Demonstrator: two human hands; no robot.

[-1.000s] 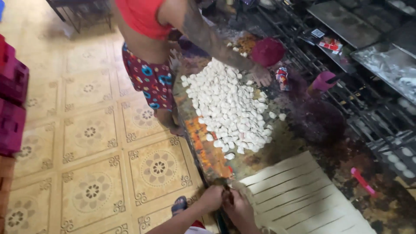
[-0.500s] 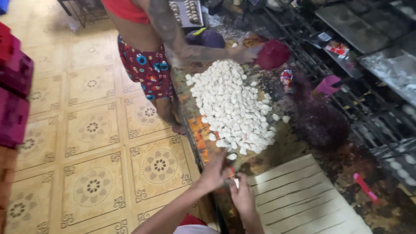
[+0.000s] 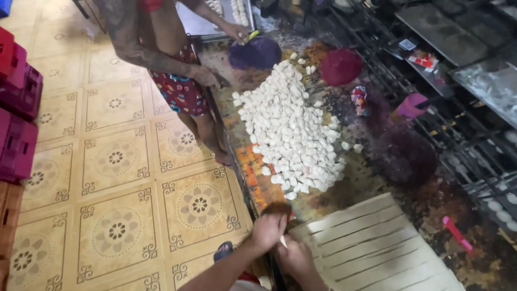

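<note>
My left hand (image 3: 268, 229) is curled at the near left corner of a pale dough sheet (image 3: 377, 248) that is cut into long strips. A small white pointed piece (image 3: 283, 241) sticks out of its fingers. My right hand (image 3: 293, 257) sits just below it with its back to me, touching the strip ends; what it holds is hidden. Farther up the dark worktop (image 3: 371, 178) lies a big heap of small white dough pieces (image 3: 293, 126).
Another person in patterned shorts (image 3: 177, 89) stands at the table's far left, one hand (image 3: 207, 76) on its edge, the other (image 3: 237, 33) holding a yellow-green thing. Purple (image 3: 259, 52) and red (image 3: 340, 66) bowls, a pink tool (image 3: 456, 233), metal racks (image 3: 474, 81) on the right, magenta crates (image 3: 19, 108) on the left.
My hands stay together at the strip ends and have shifted slightly. The other person has pulled the arm back from the red bowl and turned toward the far end.
</note>
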